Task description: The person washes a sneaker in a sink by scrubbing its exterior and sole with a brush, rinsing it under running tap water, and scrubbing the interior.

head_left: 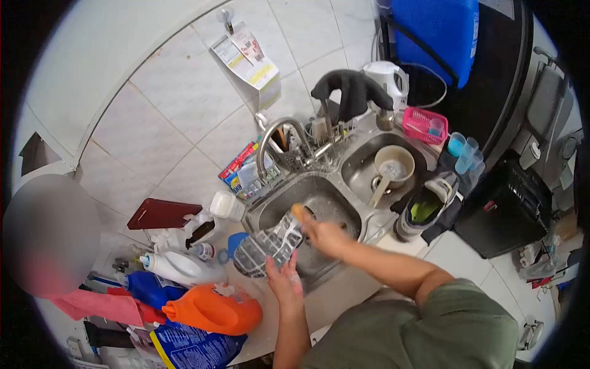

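Over the left sink basin (332, 203), my left hand (286, 281) holds a shoe (264, 249) from below, its grey and white patterned sole turned up. Suds-like white patches show on the sole. My right hand (324, 235) is closed round a yellowish brush or sponge (299, 212) at the sole's right end; its exact shape is partly hidden by the fingers. A second shoe (424, 208) rests upright on the counter right of the sink. A beige dipper (402, 161) sits in the right basin.
Detergent bottles, one orange (215, 309) and one white (184, 267), crowd the left counter. The curved faucet (264, 144) rises behind the sink. A pink basket (424, 126) and kettle (387, 80) are at back right. A blurred person (52, 237) is at far left.
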The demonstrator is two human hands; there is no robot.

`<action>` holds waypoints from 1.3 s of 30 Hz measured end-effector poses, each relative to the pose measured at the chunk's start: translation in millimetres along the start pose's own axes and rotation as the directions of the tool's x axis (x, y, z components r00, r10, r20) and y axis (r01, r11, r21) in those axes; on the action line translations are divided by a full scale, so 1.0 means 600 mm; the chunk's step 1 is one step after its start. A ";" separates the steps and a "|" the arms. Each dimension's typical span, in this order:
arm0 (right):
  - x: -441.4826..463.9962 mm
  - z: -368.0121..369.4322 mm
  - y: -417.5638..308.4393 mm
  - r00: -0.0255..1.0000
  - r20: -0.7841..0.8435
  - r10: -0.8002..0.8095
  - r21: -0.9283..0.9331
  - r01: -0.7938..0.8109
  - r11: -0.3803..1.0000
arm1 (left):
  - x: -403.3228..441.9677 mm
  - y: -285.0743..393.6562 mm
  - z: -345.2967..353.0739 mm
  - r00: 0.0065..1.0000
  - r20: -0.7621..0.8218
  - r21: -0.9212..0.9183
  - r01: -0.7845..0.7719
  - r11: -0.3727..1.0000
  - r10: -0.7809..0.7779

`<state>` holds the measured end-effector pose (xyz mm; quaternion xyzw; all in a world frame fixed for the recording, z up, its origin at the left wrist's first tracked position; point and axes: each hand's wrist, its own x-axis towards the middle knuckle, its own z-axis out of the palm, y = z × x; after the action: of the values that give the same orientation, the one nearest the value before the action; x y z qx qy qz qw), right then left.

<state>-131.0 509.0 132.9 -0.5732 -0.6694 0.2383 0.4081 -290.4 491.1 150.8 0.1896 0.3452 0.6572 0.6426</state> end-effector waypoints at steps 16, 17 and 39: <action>-0.032 -0.020 -0.030 0.999 0.049 -0.019 -0.087 0.023 0.996 | 0.004 0.012 -0.009 0.999 -0.022 -0.030 -0.026 0.999 0.025; -0.041 -0.027 -0.053 0.989 0.106 -0.099 -0.067 0.107 0.992 | 0.006 0.014 -0.011 1.000 -0.018 -0.044 -0.013 0.999 0.012; 0.054 -0.055 0.038 0.915 0.401 0.046 0.242 -0.154 0.958 | 0.119 0.082 0.003 0.982 0.052 0.410 0.144 0.901 -0.181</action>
<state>-90.9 540.4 142.1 -0.4875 -0.6682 0.4570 0.3272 -331.7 564.2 172.3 0.3180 0.4593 0.5065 0.6568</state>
